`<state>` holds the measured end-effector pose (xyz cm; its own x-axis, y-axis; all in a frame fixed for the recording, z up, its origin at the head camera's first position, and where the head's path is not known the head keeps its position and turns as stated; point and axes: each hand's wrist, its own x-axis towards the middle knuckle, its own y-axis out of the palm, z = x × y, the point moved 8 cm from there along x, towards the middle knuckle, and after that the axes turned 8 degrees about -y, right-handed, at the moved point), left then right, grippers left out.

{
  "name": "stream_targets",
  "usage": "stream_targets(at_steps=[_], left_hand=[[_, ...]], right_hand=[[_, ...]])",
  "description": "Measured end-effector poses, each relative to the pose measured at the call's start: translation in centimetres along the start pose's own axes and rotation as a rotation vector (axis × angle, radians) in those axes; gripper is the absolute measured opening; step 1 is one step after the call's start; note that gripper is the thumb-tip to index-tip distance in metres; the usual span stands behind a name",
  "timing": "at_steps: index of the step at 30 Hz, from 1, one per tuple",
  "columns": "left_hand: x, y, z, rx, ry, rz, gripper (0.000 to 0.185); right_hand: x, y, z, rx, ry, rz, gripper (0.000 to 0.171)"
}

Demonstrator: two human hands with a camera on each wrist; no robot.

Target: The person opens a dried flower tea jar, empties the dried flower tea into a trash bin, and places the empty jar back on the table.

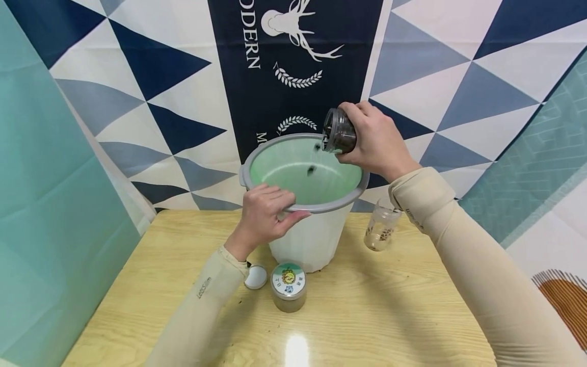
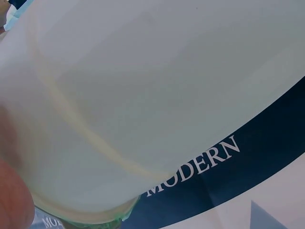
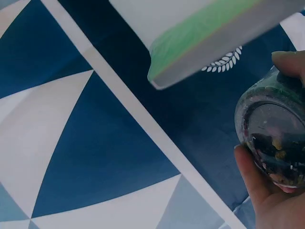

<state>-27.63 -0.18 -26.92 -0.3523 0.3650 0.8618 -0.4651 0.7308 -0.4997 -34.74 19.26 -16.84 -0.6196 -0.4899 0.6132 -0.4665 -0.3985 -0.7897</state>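
A white trash can with a grey rim and a green liner stands on the table. My left hand grips its near rim, fingers over the edge and thumb along the outside. Above the far right rim, my right hand holds a clear jar tipped on its side, mouth toward the trash can. Dark bits are dropping from it into the liner. In the right wrist view the jar's base shows dark and yellowish contents inside. The left wrist view is mostly filled by the can's pale wall.
A lidded jar with a printed top stands before the trash can, beside a small white round lid. To the right is a clear patterned jar, partly behind my right sleeve. A patterned cloth hangs behind the wooden table.
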Motion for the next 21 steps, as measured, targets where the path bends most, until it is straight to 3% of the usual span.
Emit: stream_targets(at_steps=[21], left_hand=[[0.1, 0.1, 0.2, 0.005, 0.005, -0.005, 0.065]], right_hand=[[1.6, -1.1, 1.7, -0.085, -0.093, -0.016, 0.083]])
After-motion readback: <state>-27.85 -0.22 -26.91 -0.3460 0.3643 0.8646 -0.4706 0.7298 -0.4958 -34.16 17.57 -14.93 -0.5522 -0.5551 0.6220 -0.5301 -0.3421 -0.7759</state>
